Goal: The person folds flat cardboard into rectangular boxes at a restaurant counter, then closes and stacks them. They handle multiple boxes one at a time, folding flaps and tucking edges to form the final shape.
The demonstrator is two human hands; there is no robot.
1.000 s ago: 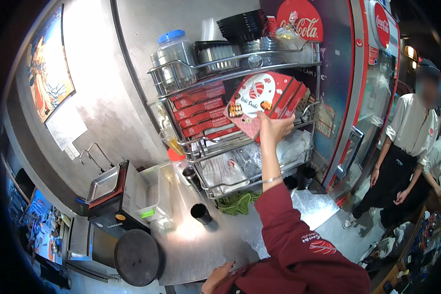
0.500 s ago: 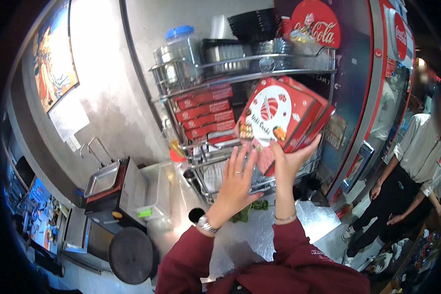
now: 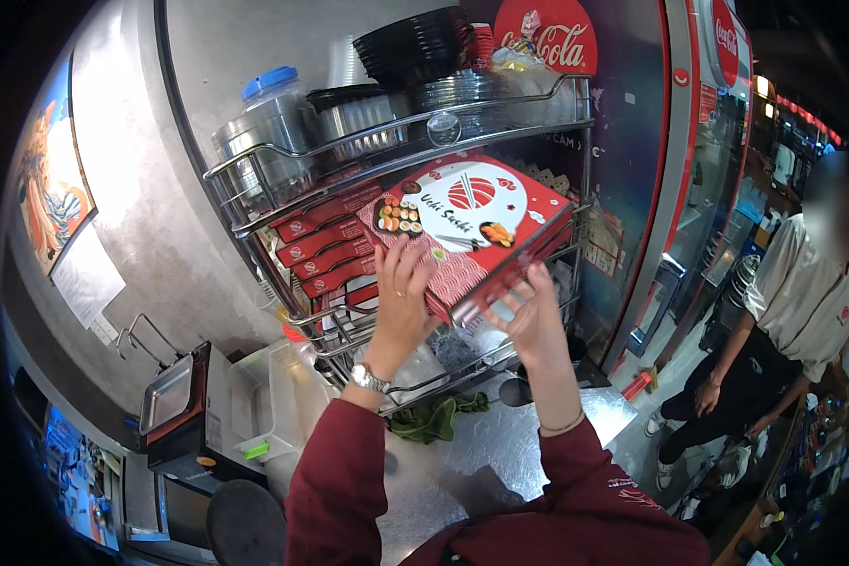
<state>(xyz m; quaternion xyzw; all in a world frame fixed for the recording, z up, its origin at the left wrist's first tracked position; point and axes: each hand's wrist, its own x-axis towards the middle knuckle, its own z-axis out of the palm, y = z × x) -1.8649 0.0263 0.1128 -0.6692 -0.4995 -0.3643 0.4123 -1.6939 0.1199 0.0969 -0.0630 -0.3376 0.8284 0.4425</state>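
Note:
A red takeaway sushi box (image 3: 486,203) with a white oval and pictures of food on its lid lies tilted on the middle level of a metal rack. At its near left corner, my left hand (image 3: 404,292) holds it, fingers over the lid and thumb at the front side. My right hand (image 3: 530,316) is at the box's near right side, fingers spread and partly blurred; whether they press on it is hard to tell. Several more red boxes (image 3: 335,250) lie stacked on the same level, left of this one.
The metal rack (image 3: 443,129) carries black bowls (image 3: 413,47), clear lids and a blue-capped jar (image 3: 272,83) on top. Below are a green cloth (image 3: 437,418) on the steel counter (image 3: 500,453) and a clear plastic tub (image 3: 264,401). A person (image 3: 807,283) stands at the right.
The box has tipped flatter and turned, its lid now facing more upward. My left hand has moved onto its near left corner; my right hand has slid lower along its near side.

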